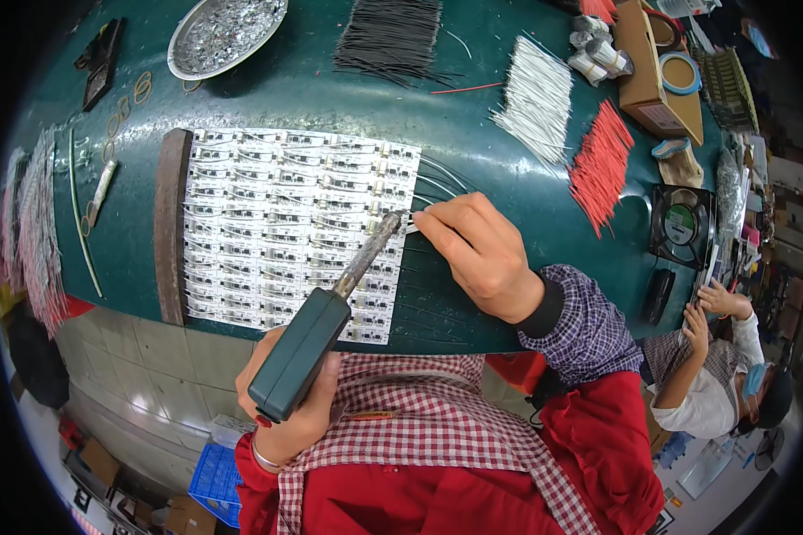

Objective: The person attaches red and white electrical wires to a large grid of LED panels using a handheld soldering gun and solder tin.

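Note:
A green-handled soldering iron (300,355) is gripped in my left hand (285,392), its metal barrel slanting up and to the right. Its tip is at the right part of a white panel of small circuit boards (299,234), close to my right fingertips. Thumb and forefinger of my right hand (480,254) are pinched together on a thin white wire at the panel's right edge. Several black and white wires (442,174) stick out from that edge beside the hand. The exact contact between tip, wire and board is too small to make out.
A brown bar (170,227) lies along the panel's left edge. Beyond are a metal bowl of scraps (227,37) and bundles of black wires (388,37), white wires (535,100) and red wires (601,168). A small fan (682,225) stands right; a co-worker (714,374) sits farther right.

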`<state>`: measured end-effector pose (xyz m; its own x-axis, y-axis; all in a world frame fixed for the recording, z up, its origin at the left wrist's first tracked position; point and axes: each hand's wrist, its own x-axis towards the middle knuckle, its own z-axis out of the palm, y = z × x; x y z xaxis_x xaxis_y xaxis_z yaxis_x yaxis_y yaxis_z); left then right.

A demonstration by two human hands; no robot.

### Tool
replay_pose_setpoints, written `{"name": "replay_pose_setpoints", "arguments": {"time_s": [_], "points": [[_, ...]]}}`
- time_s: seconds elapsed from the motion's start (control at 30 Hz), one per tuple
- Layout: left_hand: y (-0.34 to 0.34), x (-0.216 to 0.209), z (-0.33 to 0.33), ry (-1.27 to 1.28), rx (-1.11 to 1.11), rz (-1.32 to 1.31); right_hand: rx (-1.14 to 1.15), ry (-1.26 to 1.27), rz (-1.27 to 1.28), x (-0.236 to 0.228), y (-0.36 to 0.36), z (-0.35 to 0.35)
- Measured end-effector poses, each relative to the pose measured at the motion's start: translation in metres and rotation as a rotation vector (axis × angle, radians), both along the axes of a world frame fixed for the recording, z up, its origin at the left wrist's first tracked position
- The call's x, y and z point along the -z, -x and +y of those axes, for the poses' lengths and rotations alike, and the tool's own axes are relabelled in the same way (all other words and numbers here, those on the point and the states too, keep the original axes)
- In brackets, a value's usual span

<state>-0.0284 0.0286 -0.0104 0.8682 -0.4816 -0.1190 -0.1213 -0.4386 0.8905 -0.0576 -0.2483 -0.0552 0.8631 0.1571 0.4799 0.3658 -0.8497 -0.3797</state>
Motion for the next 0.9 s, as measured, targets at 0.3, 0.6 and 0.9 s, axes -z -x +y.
{"name": "replay_pose_setpoints", "arguments": {"time_s": [0.3, 0.6, 0.9], "points": [[0.000, 0.003, -0.001, -0.008, 0.026, 0.015, 0.007, -0.021, 0.047, 0.002, 0.002, 0.002], [0.006, 0.009, 0.004, 0.060, -0.027, 0.024, -0.004, 0.026, 0.031, 0.002, 0.001, 0.001], [0.012, 0.006, 0.012, 0.052, -0.022, -0.038, 0.019, -0.045, 0.027, -0.004, 0.011, 0.009]]}}
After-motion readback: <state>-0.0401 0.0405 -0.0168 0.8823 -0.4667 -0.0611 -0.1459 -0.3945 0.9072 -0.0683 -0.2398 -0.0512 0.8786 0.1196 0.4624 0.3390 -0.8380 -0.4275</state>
